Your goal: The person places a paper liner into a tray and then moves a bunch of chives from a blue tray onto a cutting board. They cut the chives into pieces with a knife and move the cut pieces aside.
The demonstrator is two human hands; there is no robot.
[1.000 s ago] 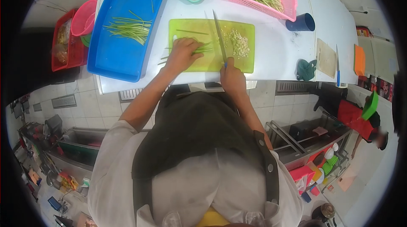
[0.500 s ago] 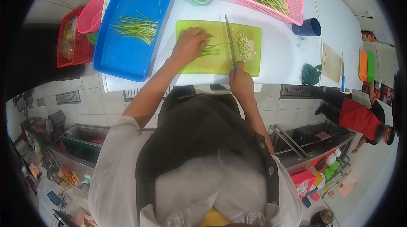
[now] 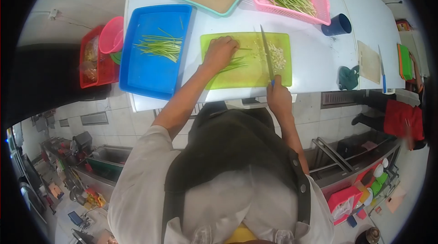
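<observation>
On a lime-green cutting board [image 3: 248, 82], my left hand [image 3: 222, 52] rests with curled fingers over thin green onions [image 3: 235, 64], whose ends stick out to the right. My right hand [image 3: 278, 94] grips the blue handle of a knife [image 3: 266, 49] at the board's near edge. The long blade points away from me and stands between the stalks and a pile of chopped pale pieces [image 3: 277, 57]. Small cut bits lie left of the blade too. What lies directly under my left fingers is partly hidden.
To the left is a blue tray [image 3: 125, 68] holding more green onions. A teal-rimmed tray [image 3: 200, 2] and a pink basket [image 3: 326, 16] full of stalks stand behind. Rightward are a dark cup [image 3: 336, 25], green cloth [image 3: 348, 78], white board [image 3: 368, 61] and another knife [image 3: 382, 70].
The whole view has shifted, so the table appears farther right and lower. Both hands keep nearly the same places on the board. The person at far right has changed posture.
</observation>
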